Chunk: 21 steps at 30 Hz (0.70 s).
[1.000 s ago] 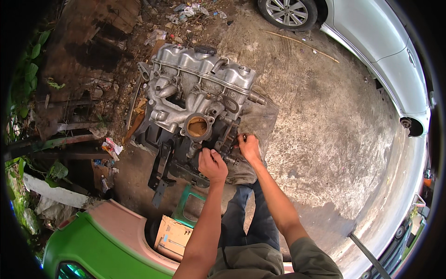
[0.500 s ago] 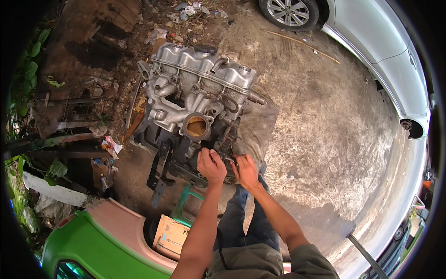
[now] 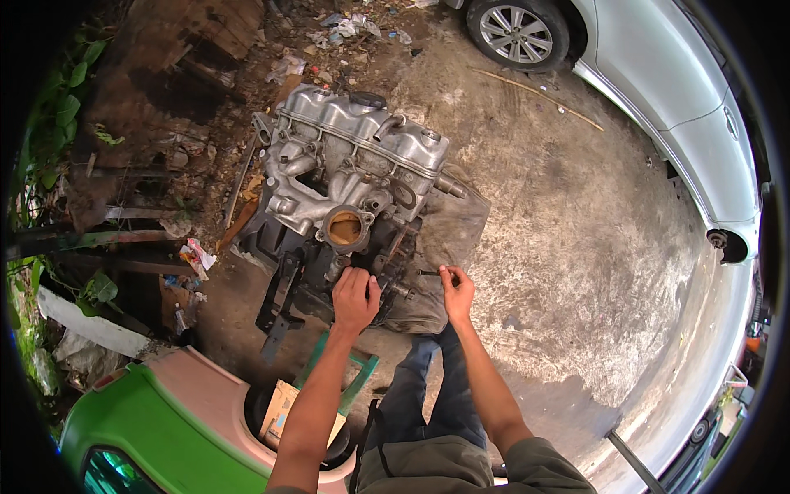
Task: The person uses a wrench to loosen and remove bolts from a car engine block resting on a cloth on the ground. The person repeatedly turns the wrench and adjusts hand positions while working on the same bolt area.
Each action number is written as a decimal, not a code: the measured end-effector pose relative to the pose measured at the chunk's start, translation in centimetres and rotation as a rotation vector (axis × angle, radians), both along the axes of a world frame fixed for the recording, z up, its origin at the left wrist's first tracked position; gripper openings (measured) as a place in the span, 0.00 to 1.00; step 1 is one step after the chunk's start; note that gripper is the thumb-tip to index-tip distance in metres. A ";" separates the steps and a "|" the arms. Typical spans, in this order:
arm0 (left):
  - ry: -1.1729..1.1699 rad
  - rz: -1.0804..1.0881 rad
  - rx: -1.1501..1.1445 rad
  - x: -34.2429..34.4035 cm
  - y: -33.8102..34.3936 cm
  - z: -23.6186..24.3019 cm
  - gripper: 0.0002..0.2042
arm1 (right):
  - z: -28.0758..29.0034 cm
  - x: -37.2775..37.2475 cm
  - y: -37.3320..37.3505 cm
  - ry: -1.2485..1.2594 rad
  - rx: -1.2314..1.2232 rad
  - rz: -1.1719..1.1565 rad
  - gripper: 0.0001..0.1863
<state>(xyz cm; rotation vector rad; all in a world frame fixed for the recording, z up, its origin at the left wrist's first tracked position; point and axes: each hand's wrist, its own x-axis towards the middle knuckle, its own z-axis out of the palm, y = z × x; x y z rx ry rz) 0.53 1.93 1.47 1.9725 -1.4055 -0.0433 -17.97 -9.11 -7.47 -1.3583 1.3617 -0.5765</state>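
A car engine (image 3: pixel 354 148) with a silvery ribbed cover and grey intake manifold lies in front of me. A round opening (image 3: pixel 344 230) in the manifold faces me, brownish inside. My left hand (image 3: pixel 356 298) is at the near side of the engine just below that opening, its fingers bent together; whatever they grip is hidden. To the right of the engine, my right hand (image 3: pixel 457 293) pinches a dark bolt (image 3: pixel 429 272) between thumb and fingertips. The bolt points left, apart from the engine. A short shaft (image 3: pixel 401 291) juts from the lower block between my hands.
Under the engine spreads a dirty sheet (image 3: pixel 461 226). Black metal brackets (image 3: pixel 280 305) stick out at its lower left, above a green stool (image 3: pixel 362 379). A green and pink car body (image 3: pixel 164 412) stands near left, a silver car (image 3: pixel 658 74) far right. Litter and planks lie left.
My right hand has drawn away from the engine to the right, bringing the bolt into view. My left hand has shifted slightly left, its back now turned up.
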 end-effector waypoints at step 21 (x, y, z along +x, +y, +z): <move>0.037 -0.021 -0.035 0.1 0.3 -1.6 0.10 | 2.0 3.8 -0.8 -0.006 -0.005 0.212 0.20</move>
